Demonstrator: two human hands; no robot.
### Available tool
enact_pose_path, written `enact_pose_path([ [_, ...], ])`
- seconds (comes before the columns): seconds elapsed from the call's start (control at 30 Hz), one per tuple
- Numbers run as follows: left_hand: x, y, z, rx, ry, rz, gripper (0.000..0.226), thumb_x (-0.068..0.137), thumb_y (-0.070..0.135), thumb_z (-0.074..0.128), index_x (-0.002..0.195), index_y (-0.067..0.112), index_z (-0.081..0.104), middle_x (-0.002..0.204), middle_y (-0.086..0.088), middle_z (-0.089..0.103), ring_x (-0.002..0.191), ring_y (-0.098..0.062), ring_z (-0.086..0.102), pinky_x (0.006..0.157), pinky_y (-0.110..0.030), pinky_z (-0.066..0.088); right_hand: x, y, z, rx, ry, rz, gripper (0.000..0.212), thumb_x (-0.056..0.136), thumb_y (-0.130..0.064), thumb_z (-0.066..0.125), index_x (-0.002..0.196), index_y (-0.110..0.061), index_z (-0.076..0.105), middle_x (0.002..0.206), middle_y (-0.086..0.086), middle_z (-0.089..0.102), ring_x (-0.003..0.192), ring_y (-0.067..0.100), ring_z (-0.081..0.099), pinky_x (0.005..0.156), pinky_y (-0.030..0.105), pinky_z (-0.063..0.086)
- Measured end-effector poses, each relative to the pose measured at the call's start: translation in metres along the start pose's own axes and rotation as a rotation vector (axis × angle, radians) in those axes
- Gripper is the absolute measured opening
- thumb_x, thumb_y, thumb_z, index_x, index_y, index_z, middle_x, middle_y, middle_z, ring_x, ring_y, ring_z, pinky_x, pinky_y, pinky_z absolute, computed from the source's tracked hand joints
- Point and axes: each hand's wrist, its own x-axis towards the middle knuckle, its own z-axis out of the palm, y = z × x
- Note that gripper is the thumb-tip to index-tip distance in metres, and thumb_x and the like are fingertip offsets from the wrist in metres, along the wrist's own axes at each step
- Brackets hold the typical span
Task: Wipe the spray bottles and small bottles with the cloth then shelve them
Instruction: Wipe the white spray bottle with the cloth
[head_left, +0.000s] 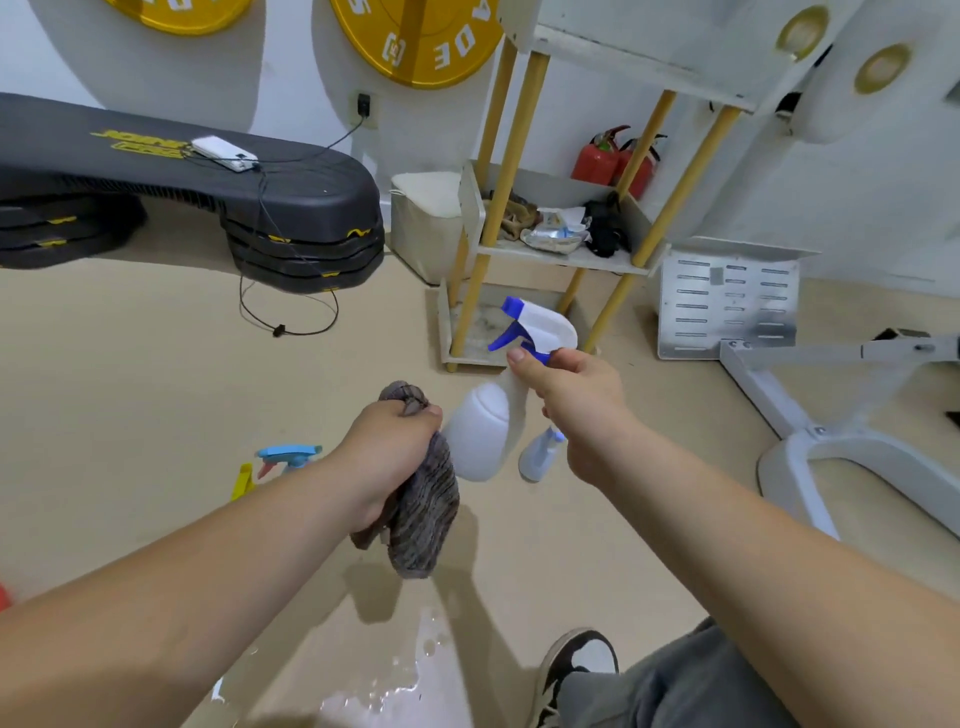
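My right hand (576, 400) grips the neck of a white spray bottle (483, 431) with a blue and white trigger head, held tilted above the floor. A grey striped cloth (423, 514) hangs bunched from my left hand (387, 452), its upper part touching the bottle's left side. Just below my right hand a small white bottle (540, 454) with a pale blue top lies on the floor. Left of my left forearm lies another spray bottle with a light blue trigger head (288, 456). The white shelf unit (566, 257) with yellow posts stands beyond the bottles.
The shelf's middle tier holds rags and a foil bag. Black stacked step platforms (306, 234) with a cable sit at the left. A white metal frame (831, 441) lies at the right. Water is pooled on the floor (395, 691) near my shoe.
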Motion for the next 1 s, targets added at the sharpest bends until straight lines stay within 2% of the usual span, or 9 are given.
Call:
enact_pose_path([
  [0.07,0.001,0.002,0.004,-0.018,-0.019,-0.004,0.029,0.101,0.036,0.063,0.105,0.008,0.069,0.098,-0.012,0.069,0.085,-0.03,0.067,0.077,-0.035,0.054,0.002,0.014,-0.006,-0.051,-0.01,-0.03,0.015,0.09,-0.028,0.081,0.089,-0.014,0.075,0.074,-0.006,0.057,0.064,0.008,0.05,0.058,0.017,0.039],
  [0.13,0.003,0.003,0.011,-0.032,-0.04,-0.015,0.025,0.098,0.034,0.068,0.106,0.01,0.071,0.1,-0.013,0.072,0.086,-0.03,0.07,0.078,-0.035,0.057,0.01,0.029,-0.013,-0.124,-0.025,-0.043,0.007,0.088,-0.024,0.083,0.087,-0.02,0.077,0.075,-0.005,0.064,0.071,0.013,0.057,0.062,0.022,0.042],
  [0.3,0.018,-0.007,0.039,0.019,-0.058,-0.046,0.023,0.093,0.032,0.076,0.099,0.011,0.07,0.1,-0.014,0.073,0.093,-0.033,0.073,0.092,-0.047,0.06,0.051,0.085,-0.033,-0.04,0.113,0.156,0.025,0.079,-0.016,0.089,0.102,-0.014,0.08,0.101,0.002,0.075,0.092,0.021,0.064,0.071,0.027,0.048],
  [0.43,0.048,-0.022,0.06,0.127,-0.076,-0.069,0.023,0.092,0.031,0.077,0.1,0.01,0.07,0.102,-0.014,0.073,0.094,-0.031,0.072,0.088,-0.04,0.058,0.078,0.141,-0.045,0.112,0.232,0.287,0.021,0.083,-0.013,0.086,0.101,-0.014,0.077,0.101,-0.003,0.072,0.091,0.018,0.064,0.085,0.033,0.044],
  [0.57,0.086,-0.041,0.077,0.199,-0.062,-0.109,0.023,0.091,0.028,0.078,0.101,0.009,0.069,0.1,-0.014,0.073,0.091,-0.031,0.072,0.079,-0.036,0.058,0.108,0.178,-0.056,0.22,0.312,0.372,0.014,0.089,-0.01,0.08,0.09,-0.021,0.071,0.085,-0.012,0.062,0.074,0.006,0.057,0.084,0.031,0.045],
  [0.67,0.111,-0.065,0.093,0.227,-0.046,-0.132,0.025,0.092,0.029,0.077,0.103,0.008,0.069,0.103,-0.016,0.073,0.093,-0.032,0.072,0.084,-0.04,0.058,0.131,0.203,-0.064,0.247,0.343,0.397,0.013,0.089,-0.008,0.078,0.091,-0.02,0.073,0.085,-0.01,0.064,0.075,0.01,0.059,0.08,0.031,0.047],
  [0.8,0.133,-0.092,0.11,0.228,-0.017,-0.174,0.03,0.092,0.031,0.077,0.103,0.004,0.069,0.106,-0.02,0.072,0.099,-0.036,0.071,0.078,-0.037,0.056,0.156,0.23,-0.075,0.134,0.295,0.404,0.018,0.091,-0.008,0.075,0.104,-0.019,0.074,0.086,-0.01,0.063,0.073,0.007,0.057,0.063,0.024,0.043],
  [0.9,0.146,-0.102,0.12,0.199,-0.013,-0.19,0.028,0.094,0.029,0.075,0.104,0.003,0.069,0.096,-0.013,0.069,0.081,-0.026,0.066,0.063,-0.027,0.05,0.172,0.244,-0.084,0.026,0.235,0.381,0.016,0.092,-0.011,0.073,0.104,-0.021,0.073,0.086,-0.007,0.061,0.074,0.013,0.054,0.063,0.023,0.041],
  [1.0,0.155,-0.106,0.125,0.182,-0.017,-0.211,0.028,0.095,0.028,0.074,0.107,0.003,0.069,0.097,-0.012,0.068,0.078,-0.024,0.064,0.062,-0.026,0.049,0.186,0.253,-0.092,-0.07,0.184,0.384,0.013,0.093,-0.012,0.071,0.105,-0.017,0.072,0.088,-0.002,0.057,0.08,0.021,0.051,0.062,0.024,0.039],
])
